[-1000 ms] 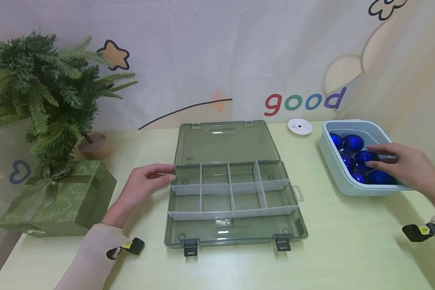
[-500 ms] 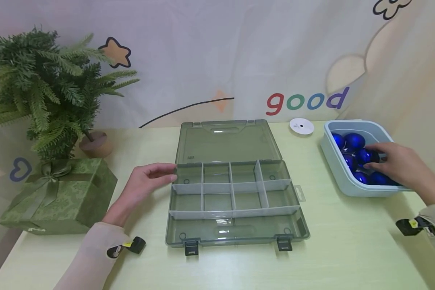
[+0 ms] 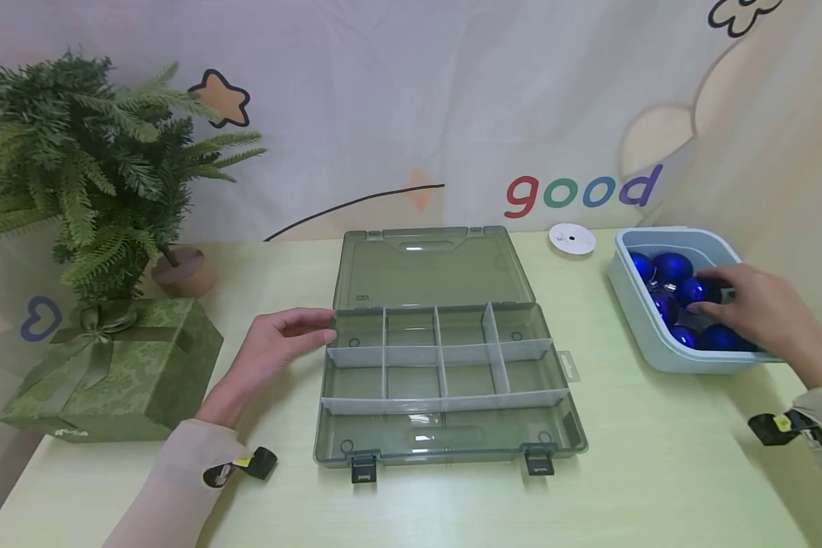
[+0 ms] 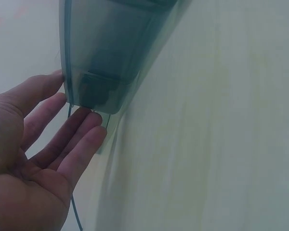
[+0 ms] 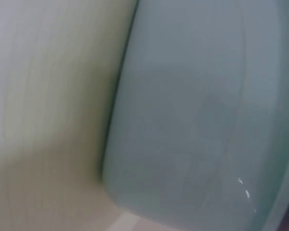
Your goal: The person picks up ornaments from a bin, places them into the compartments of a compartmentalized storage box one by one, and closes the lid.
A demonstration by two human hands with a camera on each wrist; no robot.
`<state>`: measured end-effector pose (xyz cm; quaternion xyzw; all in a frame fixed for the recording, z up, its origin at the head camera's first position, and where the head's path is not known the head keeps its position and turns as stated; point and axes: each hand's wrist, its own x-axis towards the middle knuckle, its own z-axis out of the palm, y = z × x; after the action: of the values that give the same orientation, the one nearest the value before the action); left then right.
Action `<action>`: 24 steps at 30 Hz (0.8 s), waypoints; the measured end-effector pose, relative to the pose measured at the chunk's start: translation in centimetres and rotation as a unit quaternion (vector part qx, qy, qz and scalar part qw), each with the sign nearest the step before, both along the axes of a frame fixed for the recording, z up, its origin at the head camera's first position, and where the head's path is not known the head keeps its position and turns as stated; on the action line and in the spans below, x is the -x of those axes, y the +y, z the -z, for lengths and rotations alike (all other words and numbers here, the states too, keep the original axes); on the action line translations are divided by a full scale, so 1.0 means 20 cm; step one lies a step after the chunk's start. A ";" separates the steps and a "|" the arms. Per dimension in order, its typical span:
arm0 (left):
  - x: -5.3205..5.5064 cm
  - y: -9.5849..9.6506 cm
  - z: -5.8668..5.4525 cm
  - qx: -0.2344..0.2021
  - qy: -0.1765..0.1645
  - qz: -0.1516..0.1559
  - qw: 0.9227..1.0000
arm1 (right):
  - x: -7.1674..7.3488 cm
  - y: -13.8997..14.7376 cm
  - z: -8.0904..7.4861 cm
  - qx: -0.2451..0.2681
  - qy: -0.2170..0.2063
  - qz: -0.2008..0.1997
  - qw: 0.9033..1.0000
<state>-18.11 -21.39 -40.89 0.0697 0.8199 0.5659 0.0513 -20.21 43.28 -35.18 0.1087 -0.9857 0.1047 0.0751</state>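
An opened, see-through green organizer box (image 3: 411, 426) with white dividers lies mid-table, its lid folded back. My left hand (image 3: 274, 339) touches the box's back left corner with thumb and fingertips. In the left wrist view, the left hand (image 4: 43, 149) has its fingers lightly bent at the corner of the box (image 4: 101, 53). At the right, my right hand (image 3: 756, 308) reaches into a light blue tub (image 3: 647, 339) and grips a shiny blue Christmas ball (image 3: 690, 291) between thumb and fingers. Several more blue balls (image 3: 673, 266) lie around it. The right wrist view shows mainly the tub's outer wall (image 5: 183, 120).
Behind, between box and tub, lies a white round spool (image 3: 572, 239). A green gift box (image 3: 109, 373) with a ribbon bow stands at the left, below a small artificial fir tree (image 3: 82, 175) and a round wooden base (image 3: 183, 274). A printed curtain (image 3: 356, 114) hangs behind the table.
My right hand has closed its thumb and fingers around a blue ball and drawn it slightly. The left hand stays at the box corner. The head view has shifted a little.
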 end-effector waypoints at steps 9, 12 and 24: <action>0.01 0.00 0.01 0.006 -0.006 -0.001 1.000 | -0.05 -0.05 -0.11 0.039 -0.011 0.048 0.998; 0.02 0.00 -0.01 0.008 -0.004 -0.001 1.000 | -0.06 -0.08 -0.16 0.061 -0.017 0.061 0.996; 0.00 0.01 -0.02 0.007 -0.022 -0.011 1.000 | -0.09 -0.22 -0.25 0.132 -0.041 0.089 0.986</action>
<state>-18.02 -21.29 -40.47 0.0475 0.8235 0.5617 0.0635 -18.38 38.82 -30.27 0.0050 -0.9712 0.2314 0.0569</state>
